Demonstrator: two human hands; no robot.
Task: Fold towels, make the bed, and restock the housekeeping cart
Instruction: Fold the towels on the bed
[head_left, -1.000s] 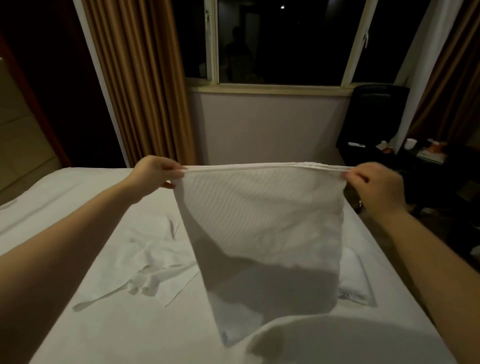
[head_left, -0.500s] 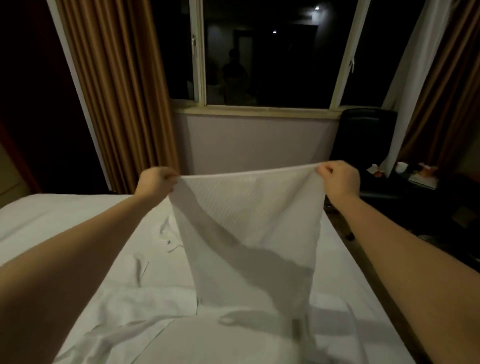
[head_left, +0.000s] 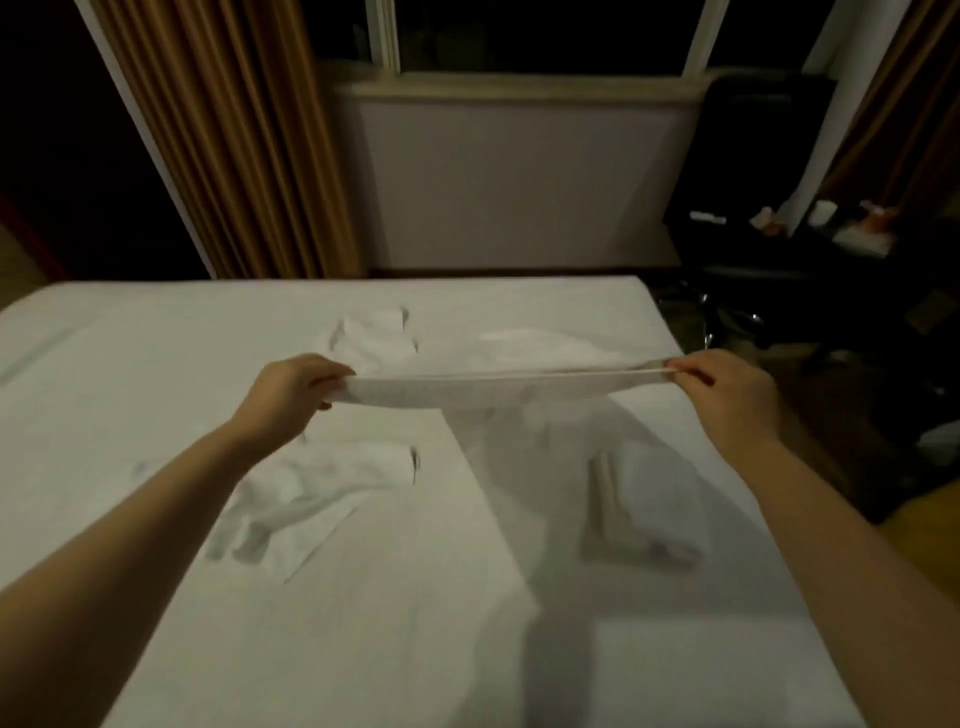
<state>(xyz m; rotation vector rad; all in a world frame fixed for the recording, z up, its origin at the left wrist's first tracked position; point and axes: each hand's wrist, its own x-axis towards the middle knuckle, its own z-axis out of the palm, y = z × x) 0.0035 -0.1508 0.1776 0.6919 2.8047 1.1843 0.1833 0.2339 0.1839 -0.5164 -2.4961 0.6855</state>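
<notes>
Under the stretched towel (head_left: 498, 387) lie crumpled linen (head_left: 306, 493) and, seemingly, a folded stack (head_left: 644, 509).

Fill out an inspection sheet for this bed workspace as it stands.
Surface: bed under a white sheet, lightly creased.
Job's things: towel stretched level between both hands above the bed; folded towel lying near the bed's right edge; crumpled cloth beside the left forearm; white linen farther back.
Clutter: white cup and small items too dim to identify, right of the black chair.
Hands: left hand pinches the towel's left end; right hand pinches its right end.
Cables: nothing seen.
Surroundings: brown curtain, window sill, dim room.
</notes>
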